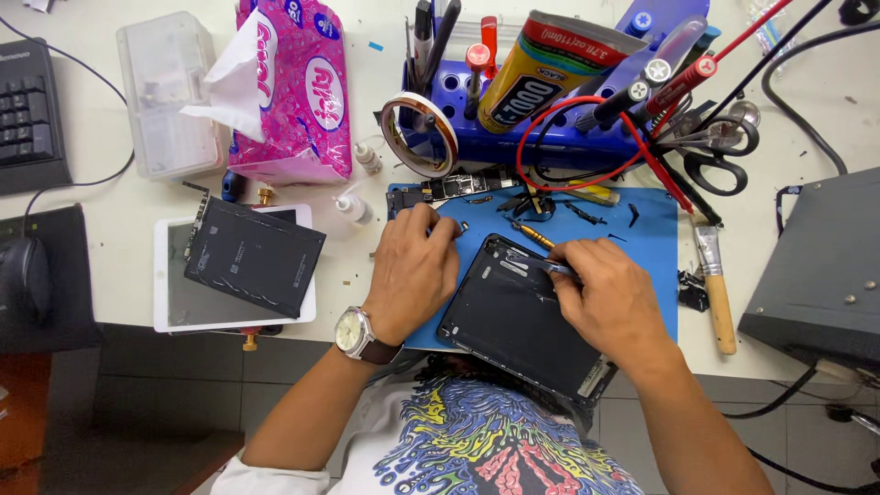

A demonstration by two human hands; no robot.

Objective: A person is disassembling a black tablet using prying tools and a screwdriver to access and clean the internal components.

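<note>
We noted our left hand (414, 270) closed, steadying the dark rectangular tablet shell (522, 316), while our right hand (610, 298) pinched a thin metal tool (555, 267) mid-disassembly; fine prying seemed next.

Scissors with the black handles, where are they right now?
In the head view, the scissors lie on the white table to the person's right, just past the blue mat's far right corner, beside the blue tool rack, above the wooden-handled brush.

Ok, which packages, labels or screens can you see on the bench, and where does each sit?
Tissue pack: pink soft pack, back left, white tissue sticking out.
Glue tube: yellow and black with a printed label, lying tilted on the blue tool rack.
Tablet screen: white-framed, flat at left, under a black flat panel.
</note>
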